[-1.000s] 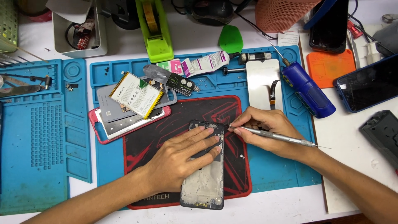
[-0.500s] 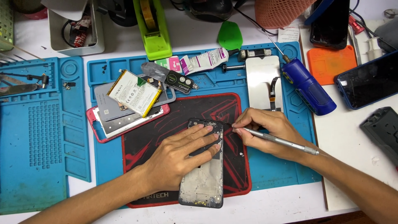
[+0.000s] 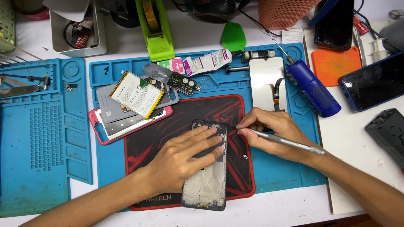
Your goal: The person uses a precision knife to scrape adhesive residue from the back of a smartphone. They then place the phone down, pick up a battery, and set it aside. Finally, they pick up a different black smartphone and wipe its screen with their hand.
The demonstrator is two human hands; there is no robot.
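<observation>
While the left hand (image 3: 181, 162) lies flat, pinning the opened phone frame (image 3: 206, 168) to the red-and-black mat (image 3: 168, 126), the right hand (image 3: 275, 132) pinches a slim metal tool (image 3: 282, 141) at its upper edge; it looks light, thin and fragile, best held by its side rails.

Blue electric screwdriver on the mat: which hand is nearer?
Right. The right hand holding the metal tool sits just below-left of the blue screwdriver; the left hand rests on the phone frame, farther left.

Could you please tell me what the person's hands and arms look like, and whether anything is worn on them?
Both the left hand and the right hand are bare: no gloves, rings, watch or wristband, and no sleeves on the forearms in view.
</observation>
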